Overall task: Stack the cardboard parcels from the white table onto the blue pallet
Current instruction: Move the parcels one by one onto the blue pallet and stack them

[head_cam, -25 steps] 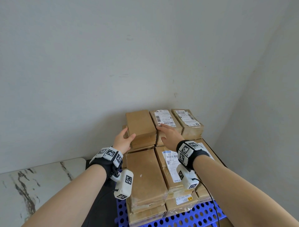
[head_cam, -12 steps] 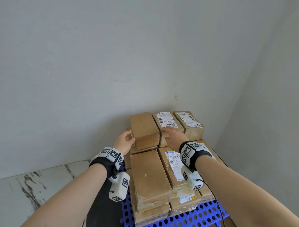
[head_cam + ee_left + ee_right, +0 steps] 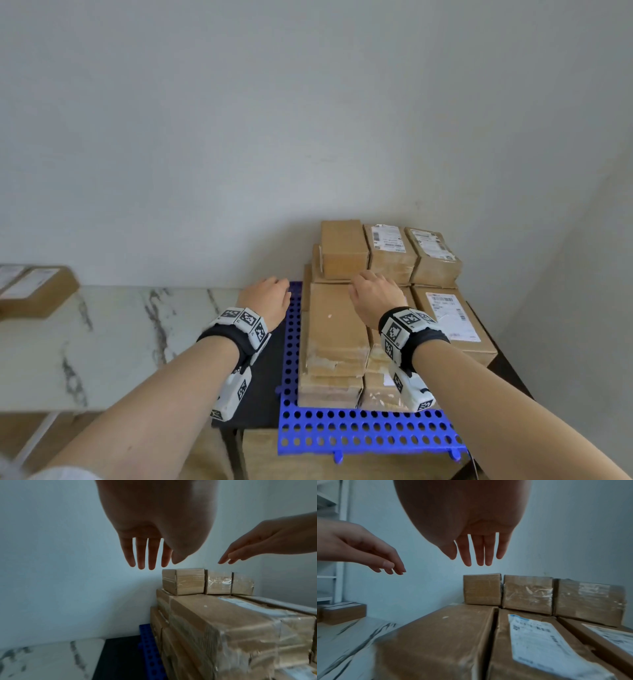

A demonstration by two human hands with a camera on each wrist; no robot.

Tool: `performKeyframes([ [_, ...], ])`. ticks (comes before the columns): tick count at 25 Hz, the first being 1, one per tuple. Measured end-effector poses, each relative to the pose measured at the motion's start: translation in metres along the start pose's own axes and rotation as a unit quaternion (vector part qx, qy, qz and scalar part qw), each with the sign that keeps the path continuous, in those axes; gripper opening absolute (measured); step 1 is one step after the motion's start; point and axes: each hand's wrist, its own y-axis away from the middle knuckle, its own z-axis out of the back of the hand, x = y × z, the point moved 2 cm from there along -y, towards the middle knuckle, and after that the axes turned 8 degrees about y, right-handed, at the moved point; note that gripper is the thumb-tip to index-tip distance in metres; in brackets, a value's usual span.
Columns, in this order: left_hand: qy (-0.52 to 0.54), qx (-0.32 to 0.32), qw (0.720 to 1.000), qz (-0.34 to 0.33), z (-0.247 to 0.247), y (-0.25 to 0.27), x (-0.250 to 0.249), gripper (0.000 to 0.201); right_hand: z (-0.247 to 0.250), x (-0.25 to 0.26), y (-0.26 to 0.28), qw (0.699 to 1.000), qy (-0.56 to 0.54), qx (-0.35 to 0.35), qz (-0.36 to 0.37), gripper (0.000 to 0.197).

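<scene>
Cardboard parcels are stacked on the blue pallet (image 3: 359, 431) at the right. Three small parcels form the top back row: a plain one (image 3: 343, 246) at the left, two labelled ones (image 3: 390, 250) beside it. Longer parcels (image 3: 337, 329) lie in front. My left hand (image 3: 269, 299) hovers open, empty, over the pallet's left edge, fingers straight (image 3: 142, 555). Above the front left parcel, my right hand (image 3: 375, 298) is open too, with straight fingers (image 3: 479, 553) touching nothing. More parcels (image 3: 37, 287) sit on the white marble table (image 3: 120, 342) at the far left.
A grey wall runs close behind the stack and along the right side. The pallet rests on a black stand (image 3: 260, 394) next to the table. A white shelf unit (image 3: 329, 534) shows at the far left in the right wrist view.
Both hands have let go of the plain small parcel on the top back row and drawn back toward me and to the left. The head view has turned left, showing the table.
</scene>
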Motion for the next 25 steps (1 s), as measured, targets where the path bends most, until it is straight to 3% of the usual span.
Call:
performKeyframes([
  [6,-0.066,-0.018,0.995,0.078,0.009,0.103,0.025,0.035,-0.005,0.069,0.046,0.996,0.001,0.003,0.090,0.040],
  [11,-0.081,-0.017,0.987,0.136,0.024,0.174,0.072,0.038,-0.013,0.157,0.065,0.987,-0.026,0.007,0.161,0.040],
  [18,-0.071,-0.022,0.977,0.197,0.052,0.245,0.197,0.037,-0.019,0.307,0.071,0.974,-0.013,0.013,0.225,0.037],
  [25,-0.081,0.010,0.979,0.189,0.079,0.301,0.347,0.035,-0.022,0.472,0.057,0.972,-0.008,0.032,0.233,0.038],
])
